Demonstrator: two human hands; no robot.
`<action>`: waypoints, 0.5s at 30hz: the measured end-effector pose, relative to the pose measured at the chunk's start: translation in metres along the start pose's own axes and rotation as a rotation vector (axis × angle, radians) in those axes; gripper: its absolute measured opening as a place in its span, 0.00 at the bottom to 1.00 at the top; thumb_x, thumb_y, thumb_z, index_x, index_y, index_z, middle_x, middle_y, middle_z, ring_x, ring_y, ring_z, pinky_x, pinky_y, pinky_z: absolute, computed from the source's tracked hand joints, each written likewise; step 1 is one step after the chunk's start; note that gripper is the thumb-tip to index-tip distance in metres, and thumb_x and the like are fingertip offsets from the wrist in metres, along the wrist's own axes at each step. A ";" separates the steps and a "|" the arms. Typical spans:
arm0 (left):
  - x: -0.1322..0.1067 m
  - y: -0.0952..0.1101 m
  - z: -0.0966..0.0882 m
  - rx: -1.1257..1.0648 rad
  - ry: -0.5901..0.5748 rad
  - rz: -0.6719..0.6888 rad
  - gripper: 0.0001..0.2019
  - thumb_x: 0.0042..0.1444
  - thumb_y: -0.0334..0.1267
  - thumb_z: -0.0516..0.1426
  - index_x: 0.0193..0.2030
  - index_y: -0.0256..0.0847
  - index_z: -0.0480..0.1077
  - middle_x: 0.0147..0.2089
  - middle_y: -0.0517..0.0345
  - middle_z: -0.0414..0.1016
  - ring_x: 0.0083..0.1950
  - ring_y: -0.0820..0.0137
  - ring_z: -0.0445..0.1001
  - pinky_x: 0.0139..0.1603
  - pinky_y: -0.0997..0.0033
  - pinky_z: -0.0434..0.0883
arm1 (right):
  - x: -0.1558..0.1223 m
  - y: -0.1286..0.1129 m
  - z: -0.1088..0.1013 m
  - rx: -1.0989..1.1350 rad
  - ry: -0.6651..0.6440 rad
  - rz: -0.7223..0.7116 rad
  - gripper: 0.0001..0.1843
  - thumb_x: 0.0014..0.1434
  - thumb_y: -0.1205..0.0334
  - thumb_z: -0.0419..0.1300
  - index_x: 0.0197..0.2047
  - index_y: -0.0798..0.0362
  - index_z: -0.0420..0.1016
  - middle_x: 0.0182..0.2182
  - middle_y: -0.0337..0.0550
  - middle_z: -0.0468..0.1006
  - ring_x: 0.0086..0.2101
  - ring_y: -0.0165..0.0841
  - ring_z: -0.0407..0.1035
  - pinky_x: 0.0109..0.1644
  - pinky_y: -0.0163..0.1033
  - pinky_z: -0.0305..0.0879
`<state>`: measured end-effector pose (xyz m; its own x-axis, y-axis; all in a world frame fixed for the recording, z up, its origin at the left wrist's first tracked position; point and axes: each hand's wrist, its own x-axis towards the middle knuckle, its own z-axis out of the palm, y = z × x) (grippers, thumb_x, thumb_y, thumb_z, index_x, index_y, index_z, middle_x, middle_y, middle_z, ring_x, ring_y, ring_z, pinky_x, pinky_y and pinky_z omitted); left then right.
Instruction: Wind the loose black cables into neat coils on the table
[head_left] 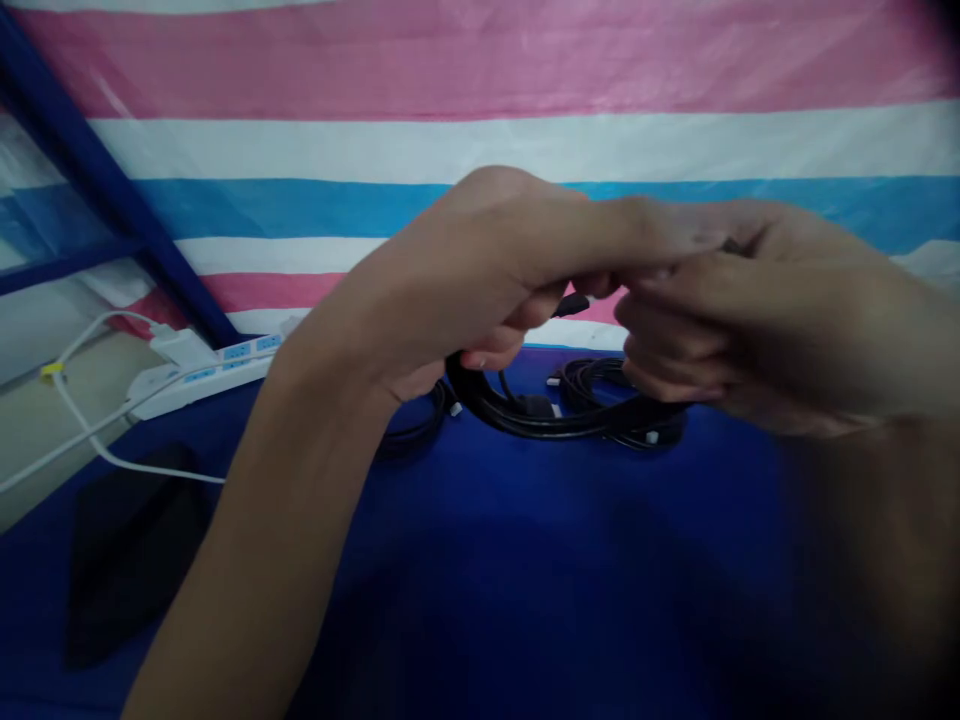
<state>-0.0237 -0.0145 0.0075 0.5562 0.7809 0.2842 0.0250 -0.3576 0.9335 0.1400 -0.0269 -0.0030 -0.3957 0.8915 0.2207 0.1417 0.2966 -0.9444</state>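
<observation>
Both hands are raised above the blue table, their fingers meeting near the middle of the view. My left hand (495, 260) is closed round one side of a coiled black cable (540, 425), whose loop hangs below the fingers. On the other side of that coil, my right hand (720, 310) is closed too, with its thumb and index finger pinched against the left fingertips. A black connector end (572, 305) sticks out just under the left fingers. What lies between the two pinches is mostly hidden.
Behind the hands, more coiled black cables (589, 385) lie on the blue table (525, 560). A white power strip (217, 375) with white cords is at the left, near a dark flat object (135, 550). A striped sheet (525, 80) hangs behind, beside a blue frame (112, 170).
</observation>
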 end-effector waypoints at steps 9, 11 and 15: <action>0.004 -0.003 -0.006 -0.287 0.294 0.354 0.16 0.56 0.38 0.50 0.20 0.40 0.52 0.21 0.64 0.40 0.12 0.86 0.44 0.09 0.83 0.44 | 0.012 0.011 0.023 -0.066 0.500 -0.357 0.10 0.56 0.56 0.58 0.37 0.54 0.67 0.20 0.37 0.60 0.21 0.21 0.61 0.26 0.30 0.61; 0.002 -0.001 -0.008 -0.290 0.253 0.346 0.15 0.56 0.37 0.50 0.20 0.40 0.53 0.21 0.64 0.40 0.13 0.86 0.44 0.10 0.82 0.45 | 0.012 0.009 0.024 0.094 0.420 -0.338 0.07 0.57 0.59 0.56 0.37 0.53 0.64 0.16 0.32 0.50 0.15 0.19 0.51 0.22 0.31 0.61; 0.000 0.000 -0.010 -0.160 0.103 0.138 0.15 0.55 0.38 0.51 0.20 0.39 0.53 0.17 0.68 0.40 0.12 0.90 0.45 0.15 0.88 0.51 | 0.005 0.005 0.013 -0.012 0.249 -0.217 0.08 0.55 0.59 0.58 0.37 0.51 0.64 0.14 0.32 0.46 0.13 0.18 0.42 0.14 0.30 0.48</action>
<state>-0.0324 -0.0090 0.0096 0.4571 0.7814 0.4249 -0.1822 -0.3854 0.9046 0.1267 -0.0255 -0.0102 -0.1842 0.8629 0.4706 0.0897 0.4915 -0.8662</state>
